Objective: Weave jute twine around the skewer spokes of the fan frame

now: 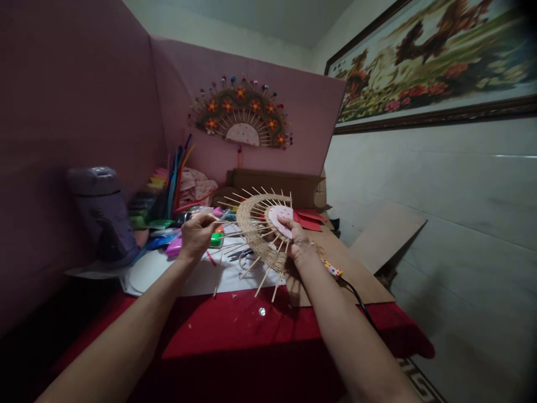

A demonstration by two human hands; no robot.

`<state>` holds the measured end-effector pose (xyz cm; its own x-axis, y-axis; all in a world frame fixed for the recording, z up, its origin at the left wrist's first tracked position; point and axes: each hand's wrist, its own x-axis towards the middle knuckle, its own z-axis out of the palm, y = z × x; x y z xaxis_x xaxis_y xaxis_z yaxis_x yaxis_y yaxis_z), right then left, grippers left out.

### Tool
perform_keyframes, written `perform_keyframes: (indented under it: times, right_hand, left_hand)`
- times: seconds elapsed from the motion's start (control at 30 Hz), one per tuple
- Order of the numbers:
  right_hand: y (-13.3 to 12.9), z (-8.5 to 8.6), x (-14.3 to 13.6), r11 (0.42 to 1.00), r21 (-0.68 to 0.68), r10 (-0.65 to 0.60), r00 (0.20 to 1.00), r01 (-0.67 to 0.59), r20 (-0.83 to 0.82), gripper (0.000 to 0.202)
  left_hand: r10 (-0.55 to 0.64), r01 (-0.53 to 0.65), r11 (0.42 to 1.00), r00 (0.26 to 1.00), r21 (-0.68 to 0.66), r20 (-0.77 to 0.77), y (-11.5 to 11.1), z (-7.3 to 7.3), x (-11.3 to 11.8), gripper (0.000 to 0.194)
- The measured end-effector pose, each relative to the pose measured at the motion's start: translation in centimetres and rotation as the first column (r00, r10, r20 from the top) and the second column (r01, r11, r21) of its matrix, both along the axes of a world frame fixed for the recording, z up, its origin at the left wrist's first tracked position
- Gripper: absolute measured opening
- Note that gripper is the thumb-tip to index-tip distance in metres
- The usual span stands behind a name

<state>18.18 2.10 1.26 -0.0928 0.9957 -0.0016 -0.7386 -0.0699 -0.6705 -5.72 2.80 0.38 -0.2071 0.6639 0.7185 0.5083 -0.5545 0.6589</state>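
The near strip of the red table [226,330] offers a low way across, with only a small clear disc [262,312] on it. Far left, a purple flask [104,215] and the heaped bright packets [168,239] block passage. Scissors [241,254] lie beneath the sticks; at right, a black cable [356,294] crosses the cardboard's near edge.

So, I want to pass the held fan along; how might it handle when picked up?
The held fan is probably light, being thin sticks and coiled cord. Those protruding sticks look fragile and could snap if pushed; the cord may flex slightly.
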Motion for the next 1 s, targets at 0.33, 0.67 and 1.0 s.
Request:
perform_keyframes:
  times: [0.33,0.67,1.0]
  right_hand:
    - [-0.8,0.4,-1.1,0.997,-0.08,0.02,0.999,-0.023,-0.037,0.02]
    - [-0.4,-0.2,-1.3,0.998,-0.034,0.044,0.997,-0.046,-0.06,0.02]
    - [-1.5,0.2,-2.9,0.987,0.12,0.12,0.989,-0.11,-0.082,0.024]
  left_hand:
    - [-0.149,0.184,0.963,0.972,-0.198,0.181,0.4,-0.9,0.7,0.02]
    - [-0.266,0.357,0.908,0.895,-0.219,0.358,0.7,-1.6,1.2,0.027]
    - [-0.517,0.616,0.762,0.764,-0.199,0.385,-1.4,-1.8,3.6,0.023]
